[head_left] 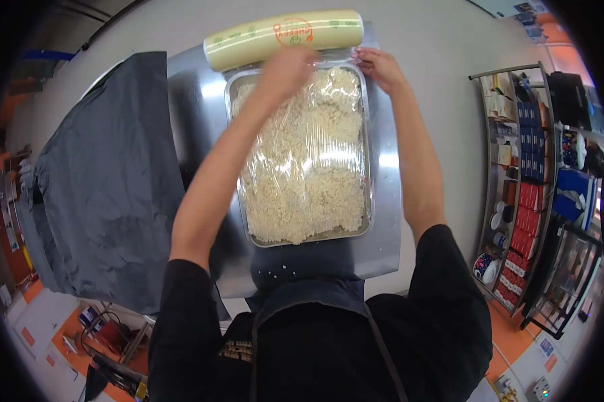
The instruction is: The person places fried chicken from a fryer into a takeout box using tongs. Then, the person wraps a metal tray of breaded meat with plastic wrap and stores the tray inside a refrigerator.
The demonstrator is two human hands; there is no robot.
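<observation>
A metal tray (370,194) lies lengthwise in front of me, filled with pale pieces coated in crumbs (275,214). Clear plastic wrap (339,155) stretches over the tray, wrinkled and shiny. Just past the tray's far edge rests a thick roll of plastic wrap (248,45) with red and green print. My right hand (380,69) is at the tray's far right corner, its fingertips pinched on the wrap's edge. Over the far middle of the tray, close to the roll, is my left hand (292,70); it is blurred and its fingers are mostly hidden.
The tray stands on a steel table (385,221) with small white crumbs (277,270) near its front edge. Left of it, a dark cover (114,181) drapes over something. A wire shelf (516,181) with packaged goods stands at the right, beside a glass-sided case (565,278).
</observation>
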